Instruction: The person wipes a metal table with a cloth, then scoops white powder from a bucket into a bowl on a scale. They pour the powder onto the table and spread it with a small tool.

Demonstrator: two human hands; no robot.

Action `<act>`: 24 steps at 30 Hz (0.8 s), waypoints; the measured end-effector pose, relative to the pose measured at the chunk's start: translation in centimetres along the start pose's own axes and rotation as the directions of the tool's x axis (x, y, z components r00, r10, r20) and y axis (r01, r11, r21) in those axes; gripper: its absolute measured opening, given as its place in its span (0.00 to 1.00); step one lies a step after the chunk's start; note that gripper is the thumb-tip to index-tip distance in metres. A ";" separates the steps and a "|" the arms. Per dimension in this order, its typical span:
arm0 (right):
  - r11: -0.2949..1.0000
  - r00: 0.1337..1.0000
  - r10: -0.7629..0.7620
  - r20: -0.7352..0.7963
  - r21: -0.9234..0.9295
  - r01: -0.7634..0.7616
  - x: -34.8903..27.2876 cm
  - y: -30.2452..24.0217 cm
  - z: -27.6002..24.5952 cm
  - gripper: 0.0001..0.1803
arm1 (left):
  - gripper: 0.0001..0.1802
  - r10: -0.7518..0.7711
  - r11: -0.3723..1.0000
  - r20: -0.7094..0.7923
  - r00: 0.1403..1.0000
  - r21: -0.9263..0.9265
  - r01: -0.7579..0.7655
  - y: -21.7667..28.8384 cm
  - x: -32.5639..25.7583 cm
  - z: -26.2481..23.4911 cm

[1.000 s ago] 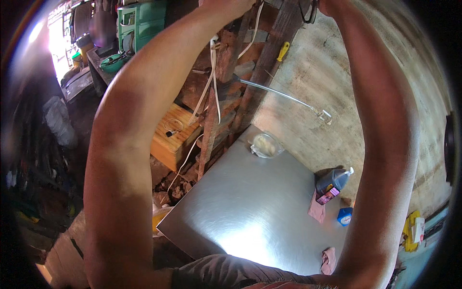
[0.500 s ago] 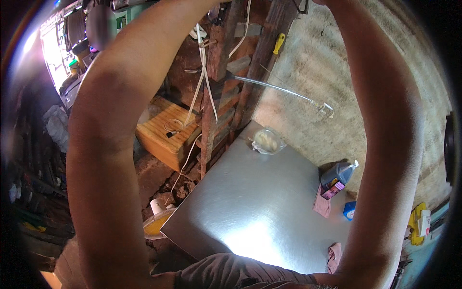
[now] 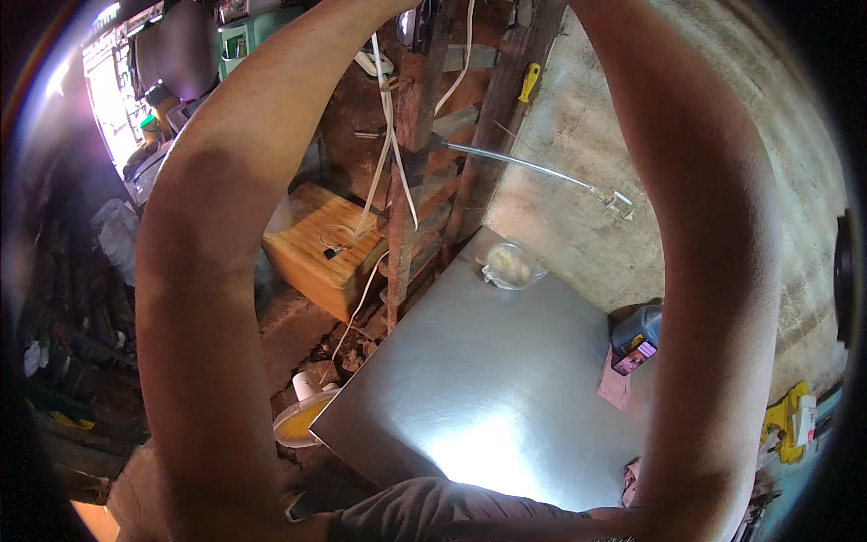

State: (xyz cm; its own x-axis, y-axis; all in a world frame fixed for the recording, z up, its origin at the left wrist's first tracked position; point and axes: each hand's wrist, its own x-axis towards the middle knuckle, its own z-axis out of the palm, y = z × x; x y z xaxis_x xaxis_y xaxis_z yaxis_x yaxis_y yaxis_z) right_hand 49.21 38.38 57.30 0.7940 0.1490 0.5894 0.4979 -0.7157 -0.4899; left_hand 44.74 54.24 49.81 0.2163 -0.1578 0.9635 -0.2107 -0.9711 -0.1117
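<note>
Both my arms reach up past the upper edge, so neither hand shows. My left arm [image 3: 203, 262] curves up the left side, and its wrist leaves the picture by a wooden post [image 3: 415, 117] with white cords. On the other side my right arm [image 3: 713, 262] rises in front of the rough wall [image 3: 578, 108]. Between the arms lies a shiny metal tabletop [image 3: 433, 361]. Near its far corner sits a clear plastic bag or bowl [image 3: 508, 266] with pale lumps inside. A dark bottle [image 3: 643, 323] stands partly behind my right arm.
A yellow-handled screwdriver [image 3: 530, 81] is at the wall's edge, above a thin metal rod [image 3: 524, 161] jutting from the post. A wooden box [image 3: 321, 248] stands left. Beside the bottle are a purple-pink box-like thing [image 3: 634, 357] and a pink cloth [image 3: 614, 384].
The scene has shifted slightly rightward in the view. My arms have come a little closer together, and my right arm now covers a blue object and part of the bottle.
</note>
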 end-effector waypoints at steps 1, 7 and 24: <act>1.000 1.000 0.009 0.010 0.010 -0.009 0.2 0.1 0.1 0.24 | 0.09 -0.020 1.000 0.002 1.000 -0.011 0.020 0.1 -0.1 -0.1; 0.997 0.996 0.030 0.087 0.072 -0.036 1.1 -0.7 1.8 0.32 | 0.09 -0.134 0.983 -0.017 0.991 -0.132 0.130 -1.1 -3.3 -1.8; 0.848 0.830 -0.499 -0.249 0.053 0.527 -13.8 9.7 0.8 0.33 | 0.17 -0.268 0.887 0.391 0.880 -0.257 0.384 -1.2 -29.9 -7.1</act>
State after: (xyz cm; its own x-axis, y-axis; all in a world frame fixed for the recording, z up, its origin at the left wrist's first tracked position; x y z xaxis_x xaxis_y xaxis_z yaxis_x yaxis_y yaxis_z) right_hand 43.35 29.95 43.84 0.3231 0.3109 0.8938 0.8591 -0.4924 -0.1393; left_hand 31.73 61.43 22.85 0.6200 0.0510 0.7829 -0.3489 -0.8759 0.3334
